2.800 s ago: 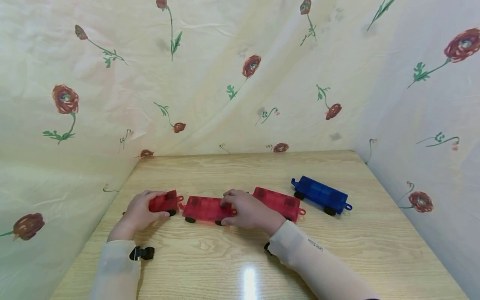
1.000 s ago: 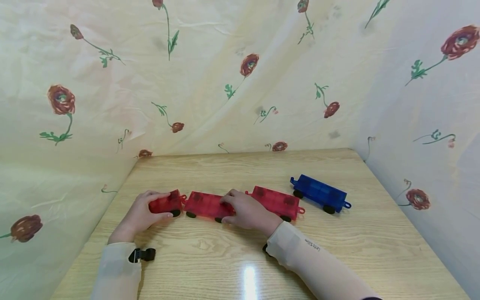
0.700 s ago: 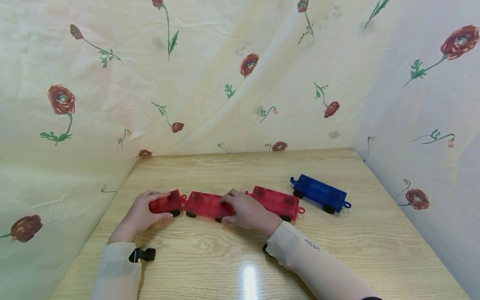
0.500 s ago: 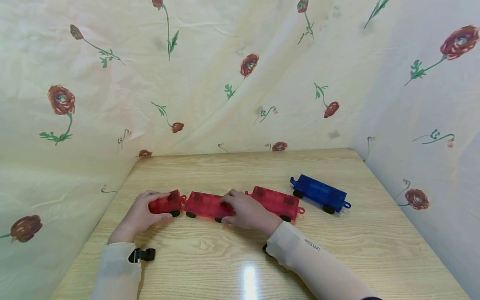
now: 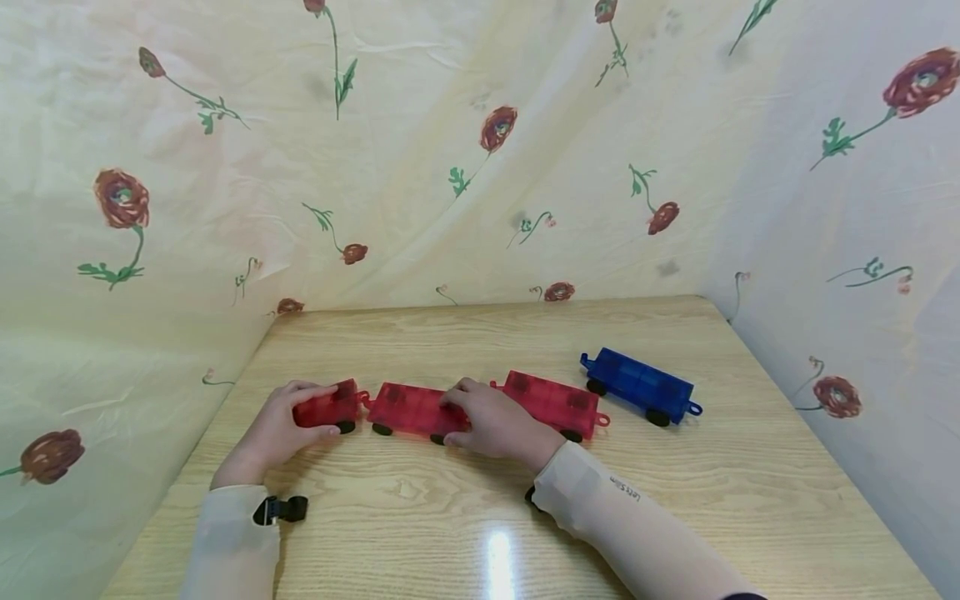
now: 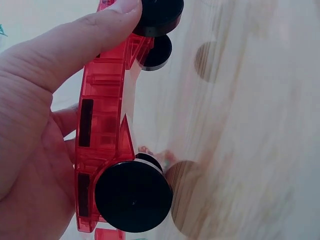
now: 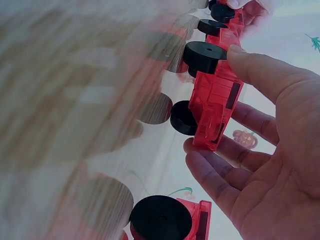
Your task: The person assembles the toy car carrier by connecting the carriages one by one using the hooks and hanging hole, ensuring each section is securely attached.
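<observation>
My left hand (image 5: 272, 432) grips the leftmost red toy train wagon (image 5: 330, 406), thumb on its near side and fingers behind. Its black wheels (image 6: 134, 196) show in the left wrist view. The middle red wagon (image 5: 408, 407) stands just to its right, and their hook and ring meet; whether they are linked I cannot tell. My right hand (image 5: 501, 421) pinches that middle wagon by its right end, which the hand partly hides. In the right wrist view, the thumb lies against the wagon's side (image 7: 220, 95). A third red wagon (image 5: 551, 398) sits behind the right wrist.
A blue wagon (image 5: 641, 385) stands at the right, slanted and apart from the red ones. Everything is on a wooden table (image 5: 397, 517). Flower-patterned cloth (image 5: 420, 183) surrounds the table at the back and sides.
The middle wagon has come up to the leftmost one, closing the gap at hook and ring. Since half a second ago, my left hand has shifted slightly left with its wagon.
</observation>
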`<state>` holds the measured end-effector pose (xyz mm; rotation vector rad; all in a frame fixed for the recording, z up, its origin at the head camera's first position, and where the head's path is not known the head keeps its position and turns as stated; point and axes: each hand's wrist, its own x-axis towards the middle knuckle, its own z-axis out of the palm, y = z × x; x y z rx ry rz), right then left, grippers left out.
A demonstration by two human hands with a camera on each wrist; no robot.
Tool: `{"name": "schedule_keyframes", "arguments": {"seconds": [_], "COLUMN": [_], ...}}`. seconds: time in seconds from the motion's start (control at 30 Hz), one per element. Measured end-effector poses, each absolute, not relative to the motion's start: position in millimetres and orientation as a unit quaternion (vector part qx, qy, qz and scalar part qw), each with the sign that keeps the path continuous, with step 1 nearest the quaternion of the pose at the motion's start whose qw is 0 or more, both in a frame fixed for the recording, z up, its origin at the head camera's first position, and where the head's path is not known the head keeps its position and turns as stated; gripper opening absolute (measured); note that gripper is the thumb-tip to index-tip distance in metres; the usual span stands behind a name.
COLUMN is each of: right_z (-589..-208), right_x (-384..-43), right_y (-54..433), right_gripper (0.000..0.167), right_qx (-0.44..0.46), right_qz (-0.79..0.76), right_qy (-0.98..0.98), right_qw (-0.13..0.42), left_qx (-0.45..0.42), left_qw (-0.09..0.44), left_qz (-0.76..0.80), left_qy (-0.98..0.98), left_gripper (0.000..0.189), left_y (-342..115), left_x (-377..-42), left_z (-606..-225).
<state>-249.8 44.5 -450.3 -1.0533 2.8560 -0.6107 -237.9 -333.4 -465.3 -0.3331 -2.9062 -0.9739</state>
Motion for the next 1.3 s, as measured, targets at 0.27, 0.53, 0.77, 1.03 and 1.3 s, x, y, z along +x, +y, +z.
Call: {"name": "schedule_keyframes", "arguments": {"seconds": [0.27,0.53,0.77,1.03,1.3], "right_z": [-450.2,-450.9,-452.1,-455.0,-454.1], "right_x": [-250.3,-251.5,-254.1,-257.8,-257.8], "right_y": [45.4,46.2,48.3,51.4,52.3], "right_gripper": [0.054,0.056,0.056,0.054,0.053], "right_qx": [-0.336,-0.335,-0.338,-0.348,-0.347], "right_qz": [-0.200,-0.200,-0.205,-0.210,-0.216], "right_qy": [0.920,0.920,0.918,0.913,0.912], "right_qw": [0.025,0.032,0.037,0.024,0.024], "left_qx": [-0.108,-0.113,-0.120,-0.120,-0.124], "left_qw": [0.018,0.015,0.015,0.011,0.011], "left_qz": [-0.313,-0.312,-0.307,-0.304,-0.307], "left_qy": [-0.944,-0.943,-0.944,-0.945,-0.944], "left_gripper": [0.068,0.064,0.064,0.064,0.065], "left_y": [-331.9,-332.0,-333.5,-335.2,-336.8], "left_x": [-235.6,-235.6,-235.3,-235.7,-235.6], "left_z": [-463.4,-463.2,-464.6,-464.3,-465.5]}}
